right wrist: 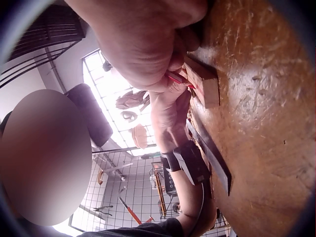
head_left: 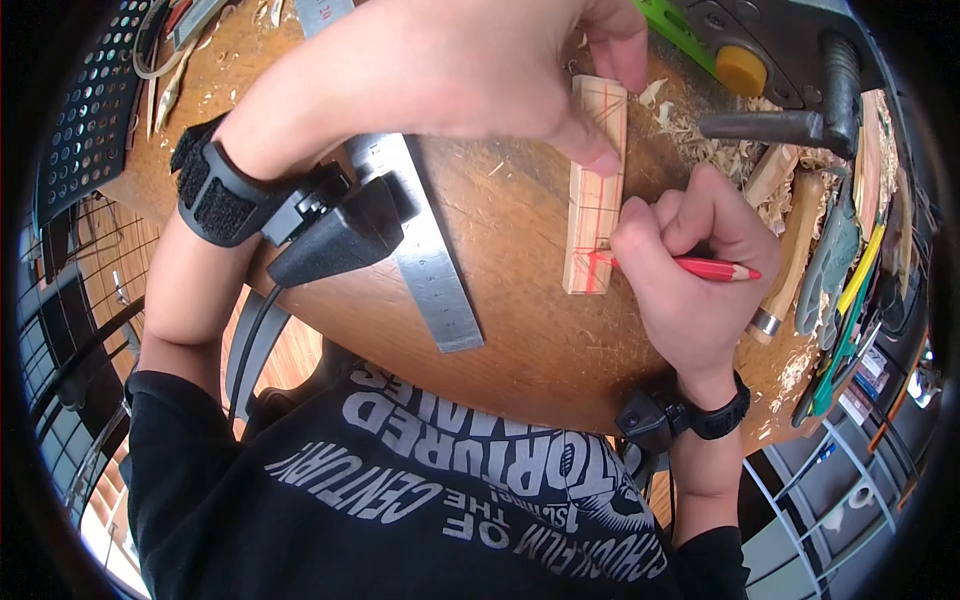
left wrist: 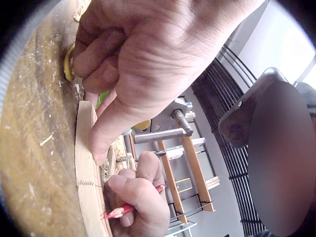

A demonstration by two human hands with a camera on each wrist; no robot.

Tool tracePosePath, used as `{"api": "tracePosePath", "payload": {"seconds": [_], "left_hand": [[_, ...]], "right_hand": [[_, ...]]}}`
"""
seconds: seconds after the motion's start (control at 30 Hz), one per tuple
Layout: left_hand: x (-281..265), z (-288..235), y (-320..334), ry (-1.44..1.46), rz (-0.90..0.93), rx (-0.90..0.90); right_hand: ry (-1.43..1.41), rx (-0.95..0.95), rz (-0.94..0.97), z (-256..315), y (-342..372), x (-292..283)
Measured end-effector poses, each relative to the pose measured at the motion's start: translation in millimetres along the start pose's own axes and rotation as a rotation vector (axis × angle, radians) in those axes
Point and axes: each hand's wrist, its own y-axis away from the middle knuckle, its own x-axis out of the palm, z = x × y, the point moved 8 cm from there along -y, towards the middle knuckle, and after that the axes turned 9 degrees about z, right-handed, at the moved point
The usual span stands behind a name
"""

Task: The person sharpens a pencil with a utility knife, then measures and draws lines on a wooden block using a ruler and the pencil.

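A narrow pale wooden block (head_left: 583, 225) lies on the bench, ruled with red lines along and across its top face. My left hand (head_left: 470, 70) grips its far part, thumb pressed on the top face and fingers by the far end. In my right hand (head_left: 685, 305) I pinch a red pencil (head_left: 705, 268), sharpened at both ends. The pencil's working tip (left wrist: 109, 215) meets the near part of the block, where a red mark shows. The right wrist view shows the block's end (right wrist: 211, 93) close by the pencil hand.
A steel ruler (head_left: 435, 270) lies left of the block. A metal vise (head_left: 790, 60) with a handle stands at the far right. Wood shavings (head_left: 708, 150), a wooden-handled tool (head_left: 795, 225) and several other tools crowd the right side. A perforated black panel (head_left: 90, 130) is at the left.
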Motion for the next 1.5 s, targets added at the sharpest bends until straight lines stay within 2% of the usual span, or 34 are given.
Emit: {"api": "tracePosePath", "payload": {"seconds": [0.1,0.2,0.27,0.5,0.7,0.77,0.87,1.07,1.17,1.4,1.47,1.5], "left_hand": [[1,-1,0,-0.018,0.0,0.003],[-4,-3,1,-0.069,-0.095,-0.001],[0,5,-2,-0.001,0.042,-0.087],[0,1,0,-0.023,-0.042,-0.016],[1,7,-2,0.138,0.063,-0.13],[0,0,2,-0.032,-0.029,-0.02],[-1,-3,2,-0.064,-0.045,0.018],[-1,5,-1,0.051,0.024,-0.105],[-1,1,2,-0.023,-0.041,-0.029],[-2,0,2,-0.021,-0.031,-0.016],[0,11,-3,0.142,0.053,-0.007],[2,9,-2,0.142,0.053,-0.007]], "right_hand": [[0.008,-0.006,-0.003,1,-1,0],[0.012,-0.01,-0.005,2,-1,0],[0.013,-0.01,-0.004,1,0,1],[-0.001,-0.016,-0.005,2,-1,1],[-0.003,-0.013,-0.004,1,0,1],[-0.009,-0.019,-0.005,1,0,1],[-0.009,-0.017,-0.002,2,0,1],[-0.006,-0.022,0.012,1,0,1],[0.025,-0.037,0.021,2,0,1],[0.019,-0.043,0.025,-1,0,0],[-0.011,-0.047,0.001,1,0,-2],[-0.068,0.022,-0.018,0,0,-2]]}}
